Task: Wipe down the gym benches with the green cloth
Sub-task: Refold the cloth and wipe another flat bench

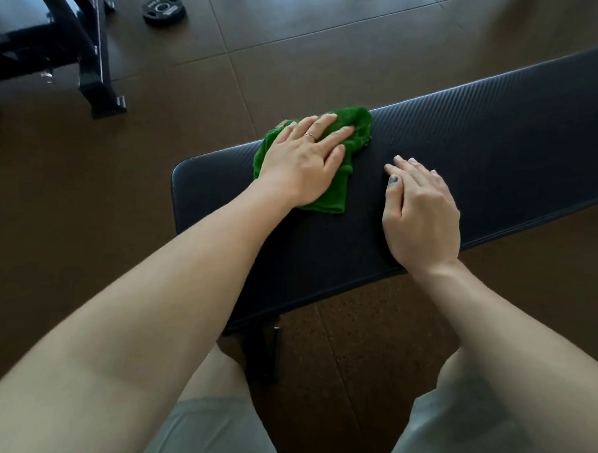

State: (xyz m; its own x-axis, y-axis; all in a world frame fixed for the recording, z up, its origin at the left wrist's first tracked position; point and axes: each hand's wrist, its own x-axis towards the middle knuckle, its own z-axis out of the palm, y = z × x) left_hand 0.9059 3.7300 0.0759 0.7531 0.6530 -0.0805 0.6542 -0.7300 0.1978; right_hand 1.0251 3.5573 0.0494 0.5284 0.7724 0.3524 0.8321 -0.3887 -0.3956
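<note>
Green cloth [340, 190]: bunched on the far-left part of the bench pad, reaching its far edge.
Bench [499, 159]: black ribbed pad running off to the right.
Left hand [304, 161]: flat on the cloth, fingers straight, slightly spread, pressing it down.
Right hand [421, 214]: palm down on bare pad just beside the cloth, fingers relaxed, holding nothing.
Floor [86, 189]: brown tiles; weight plate [164, 11] and black frame [59, 37] well apart, at far left.

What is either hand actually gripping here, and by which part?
Nothing is gripped. The left hand presses flat, fingers straight, on the middle of the green cloth on the bench. The right hand rests open on the bare pad.
</note>
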